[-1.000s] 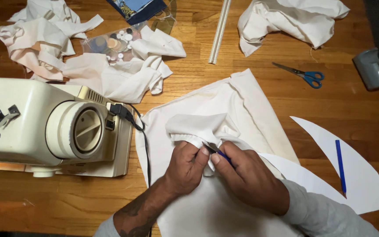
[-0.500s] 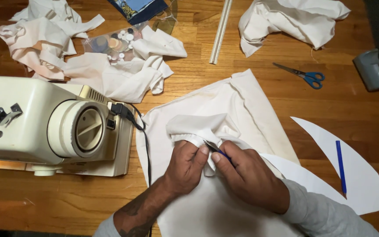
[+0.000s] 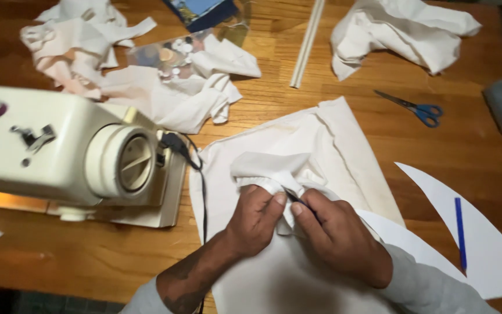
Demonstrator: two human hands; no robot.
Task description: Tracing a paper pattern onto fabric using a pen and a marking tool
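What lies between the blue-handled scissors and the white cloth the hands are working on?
In the head view, only bare wooden table separates the scissors from the white cloth.

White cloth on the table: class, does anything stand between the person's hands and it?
Nothing visible does. The left hand and right hand already pinch a bunched fold of the white cloth.
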